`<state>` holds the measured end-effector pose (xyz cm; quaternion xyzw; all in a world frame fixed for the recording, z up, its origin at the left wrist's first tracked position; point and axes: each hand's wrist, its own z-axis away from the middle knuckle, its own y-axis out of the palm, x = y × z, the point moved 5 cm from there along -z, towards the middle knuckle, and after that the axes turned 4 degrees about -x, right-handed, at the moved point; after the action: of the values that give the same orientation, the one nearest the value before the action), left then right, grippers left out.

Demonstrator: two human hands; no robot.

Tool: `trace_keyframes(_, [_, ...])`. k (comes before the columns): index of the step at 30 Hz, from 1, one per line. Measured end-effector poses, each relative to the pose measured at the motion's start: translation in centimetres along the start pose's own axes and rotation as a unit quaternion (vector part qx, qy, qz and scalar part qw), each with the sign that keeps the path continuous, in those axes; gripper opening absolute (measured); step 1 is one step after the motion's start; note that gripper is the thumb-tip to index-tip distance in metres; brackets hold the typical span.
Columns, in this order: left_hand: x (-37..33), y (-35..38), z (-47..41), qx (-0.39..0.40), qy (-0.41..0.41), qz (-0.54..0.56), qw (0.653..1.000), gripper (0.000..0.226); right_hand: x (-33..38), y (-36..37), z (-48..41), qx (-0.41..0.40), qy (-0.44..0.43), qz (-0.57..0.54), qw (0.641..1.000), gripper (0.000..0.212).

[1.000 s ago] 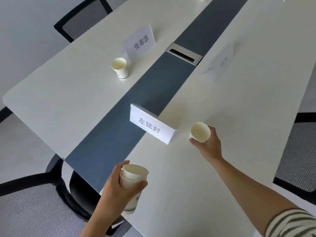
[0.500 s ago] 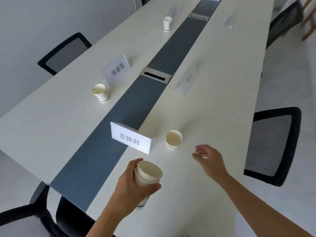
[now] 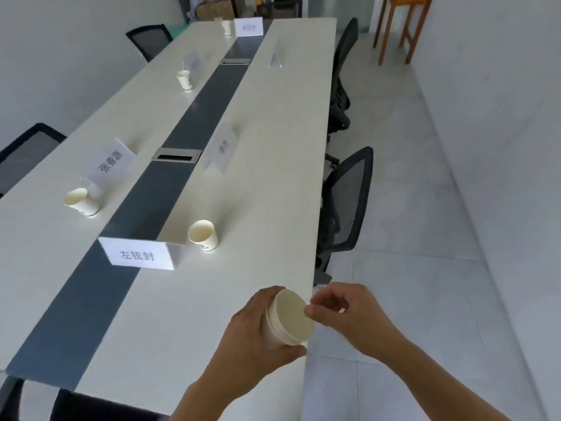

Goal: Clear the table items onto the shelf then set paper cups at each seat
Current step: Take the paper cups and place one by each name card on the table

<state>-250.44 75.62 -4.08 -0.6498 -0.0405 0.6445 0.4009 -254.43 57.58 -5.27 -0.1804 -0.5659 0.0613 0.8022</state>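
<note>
My left hand (image 3: 252, 338) grips a stack of white paper cups (image 3: 290, 320) over the near right edge of the long white table (image 3: 267, 165). My right hand (image 3: 346, 317) pinches the rim of the top cup with thumb and forefinger. A single paper cup (image 3: 204, 235) stands on the table beside the nearest name card (image 3: 138, 255). Across the dark centre strip stand more cups: one near left (image 3: 81, 202), one mid-table (image 3: 185, 80), one at the far end (image 3: 226, 27).
Other name cards stand at the left (image 3: 109, 164), the middle (image 3: 223, 150) and the far end (image 3: 249, 26). Black mesh chairs line the right side (image 3: 349, 202) and the left side (image 3: 28, 150). A wooden stool (image 3: 400, 22) stands at the far right by the wall.
My right hand has come back from the cup it set beside the nearest name card and now pinches the top of the stack. The view has lifted along the table.
</note>
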Motion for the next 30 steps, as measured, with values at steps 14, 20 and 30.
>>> trace_keyframes(14, [-9.8,13.5,-4.3,0.092,0.075,-0.023,0.993,0.068,-6.9,-15.8,5.0,-0.043,0.038,-0.254,0.965,0.029])
trace_keyframes(20, [-12.5,17.7,-12.9,0.127,0.088,-0.015,0.988,0.066,-8.3,-21.3,0.1,-0.077,-0.007,-0.172,0.982,0.070])
trace_keyframes(30, [-21.9,22.1,-29.5,0.197,0.118,-0.018,0.973,0.065,-7.6,-36.7,-9.3,-0.237,-0.019,-0.229,0.944,0.065])
